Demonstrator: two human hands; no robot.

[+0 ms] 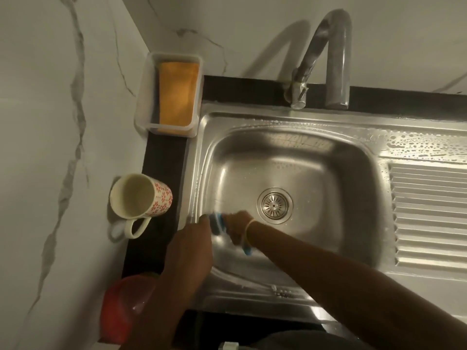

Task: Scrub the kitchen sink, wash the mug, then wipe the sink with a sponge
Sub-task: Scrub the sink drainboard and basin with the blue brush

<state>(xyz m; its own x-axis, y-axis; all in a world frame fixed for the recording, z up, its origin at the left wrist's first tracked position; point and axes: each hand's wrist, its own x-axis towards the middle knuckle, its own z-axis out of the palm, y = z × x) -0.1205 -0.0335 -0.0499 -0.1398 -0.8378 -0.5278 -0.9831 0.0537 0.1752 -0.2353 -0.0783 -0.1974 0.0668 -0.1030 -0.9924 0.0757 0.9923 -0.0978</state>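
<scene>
The steel sink (353, 157) fills the middle, with its drain (275, 205) in the basin floor. My right hand (236, 227) is down in the basin's near-left corner, shut on a blue scrub brush (219, 224), which is blurred. My left hand (192, 242) rests on the sink's left rim beside it; whether it grips anything is hidden. A cream mug (140, 198) with red flower print stands on the black counter left of the sink, handle toward me. An orange sponge (178, 93) lies in a clear plastic tray (144, 102) at the back left.
The curved tap (336, 59) rises behind the basin. A ribbed, wet drainboard (429, 213) lies to the right. A red plastic item (121, 306) sits at the near left on the counter. Marble wall (50, 122) closes the left and back.
</scene>
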